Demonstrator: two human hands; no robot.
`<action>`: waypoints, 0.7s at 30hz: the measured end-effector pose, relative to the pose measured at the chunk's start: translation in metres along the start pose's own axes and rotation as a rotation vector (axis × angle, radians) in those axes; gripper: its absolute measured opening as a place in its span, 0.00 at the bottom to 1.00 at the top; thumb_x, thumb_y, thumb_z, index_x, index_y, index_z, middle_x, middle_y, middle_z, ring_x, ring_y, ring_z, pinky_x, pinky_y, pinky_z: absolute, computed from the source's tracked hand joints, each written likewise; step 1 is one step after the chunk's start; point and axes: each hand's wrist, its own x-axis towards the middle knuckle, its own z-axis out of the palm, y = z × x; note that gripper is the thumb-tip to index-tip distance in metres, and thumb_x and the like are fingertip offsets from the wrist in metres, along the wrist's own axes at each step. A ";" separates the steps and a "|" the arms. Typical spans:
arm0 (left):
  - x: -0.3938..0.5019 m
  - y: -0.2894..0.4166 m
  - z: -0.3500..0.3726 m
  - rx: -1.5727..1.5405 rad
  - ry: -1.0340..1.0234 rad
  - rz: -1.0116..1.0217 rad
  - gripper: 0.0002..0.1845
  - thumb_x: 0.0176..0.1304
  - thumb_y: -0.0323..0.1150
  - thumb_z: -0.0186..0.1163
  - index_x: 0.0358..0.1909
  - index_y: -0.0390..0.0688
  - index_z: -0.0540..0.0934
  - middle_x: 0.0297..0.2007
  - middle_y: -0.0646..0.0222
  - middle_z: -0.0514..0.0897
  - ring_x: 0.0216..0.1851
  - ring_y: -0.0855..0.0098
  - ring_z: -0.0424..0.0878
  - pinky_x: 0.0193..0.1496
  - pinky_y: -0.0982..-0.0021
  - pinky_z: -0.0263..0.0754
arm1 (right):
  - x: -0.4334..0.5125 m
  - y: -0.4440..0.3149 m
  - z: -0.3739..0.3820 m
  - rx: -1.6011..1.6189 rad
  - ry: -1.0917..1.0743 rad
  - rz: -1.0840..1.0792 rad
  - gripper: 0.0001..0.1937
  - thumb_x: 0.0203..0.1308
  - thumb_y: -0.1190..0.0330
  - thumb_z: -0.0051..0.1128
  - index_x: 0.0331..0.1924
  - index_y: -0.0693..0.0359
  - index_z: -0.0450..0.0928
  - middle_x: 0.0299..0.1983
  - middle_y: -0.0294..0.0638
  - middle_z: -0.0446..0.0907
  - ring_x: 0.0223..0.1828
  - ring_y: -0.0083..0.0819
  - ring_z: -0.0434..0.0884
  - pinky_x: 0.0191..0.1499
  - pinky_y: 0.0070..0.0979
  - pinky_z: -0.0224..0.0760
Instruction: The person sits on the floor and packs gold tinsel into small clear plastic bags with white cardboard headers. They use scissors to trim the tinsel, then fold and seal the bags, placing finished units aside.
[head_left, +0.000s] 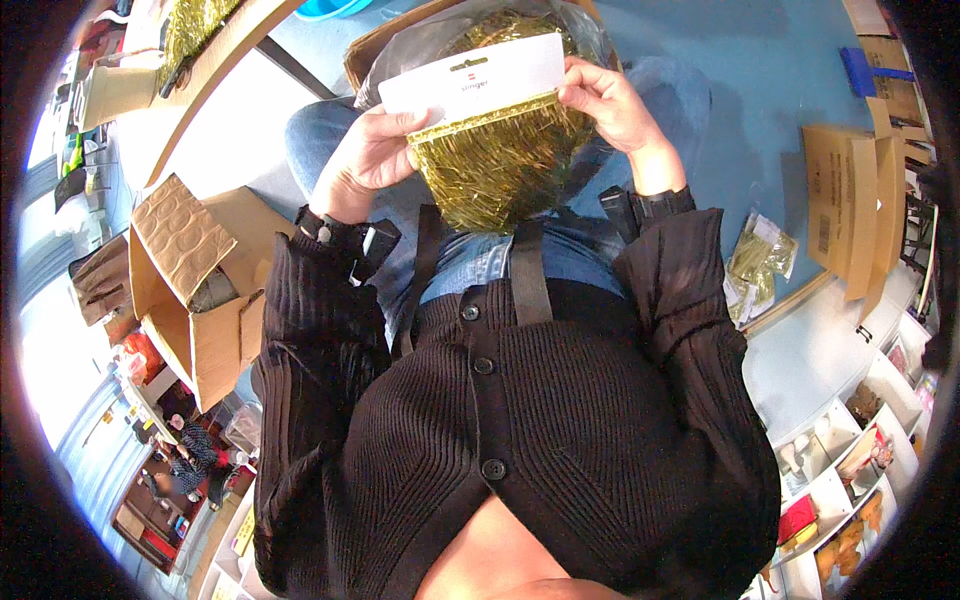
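Observation:
A clear plastic bag of gold tinsel garland (495, 169) is held up over my lap. Along its top runs a white card header (472, 79) with a hang slot and printed writing. My left hand (379, 146) grips the header's lower left corner and the side of the bag, thumb on top. At the upper right end, my right hand (607, 101) pinches the card between thumb and fingers. Behind the pack stands a cardboard box (364, 56) lined with a clear plastic bag (409, 56), its contents largely hidden.
An open cardboard box (225, 337) stands at left, below a curved table edge (225, 75) with tinsel (191, 37) on top. Several packs of tinsel (761, 255) lie on the blue floor at right, near folded cardboard (840, 202) and white shelf compartments (832, 480). People (191, 457) are far left.

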 end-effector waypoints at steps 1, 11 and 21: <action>0.002 0.000 -0.001 -0.023 -0.002 -0.002 0.26 0.67 0.24 0.55 0.64 0.25 0.62 0.60 0.45 0.73 0.61 0.54 0.75 0.63 0.57 0.75 | -0.001 0.000 0.002 0.091 0.002 0.007 0.06 0.63 0.68 0.62 0.33 0.61 0.80 0.35 0.25 0.76 0.37 0.16 0.72 0.43 0.18 0.65; 0.045 -0.026 0.021 1.157 0.858 0.943 0.32 0.53 0.33 0.74 0.57 0.36 0.71 0.46 0.66 0.75 0.47 0.70 0.75 0.54 0.70 0.71 | -0.008 0.003 0.005 0.398 0.296 0.087 0.02 0.62 0.72 0.63 0.38 0.59 0.81 0.34 0.28 0.82 0.37 0.16 0.77 0.43 0.15 0.69; 0.032 -0.036 0.064 2.168 0.643 1.108 0.13 0.45 0.46 0.75 0.32 0.56 0.86 0.37 0.73 0.73 0.44 0.65 0.69 0.49 0.60 0.58 | -0.006 0.002 0.009 0.360 0.204 0.044 0.03 0.63 0.71 0.62 0.37 0.60 0.82 0.34 0.26 0.81 0.37 0.14 0.75 0.44 0.15 0.66</action>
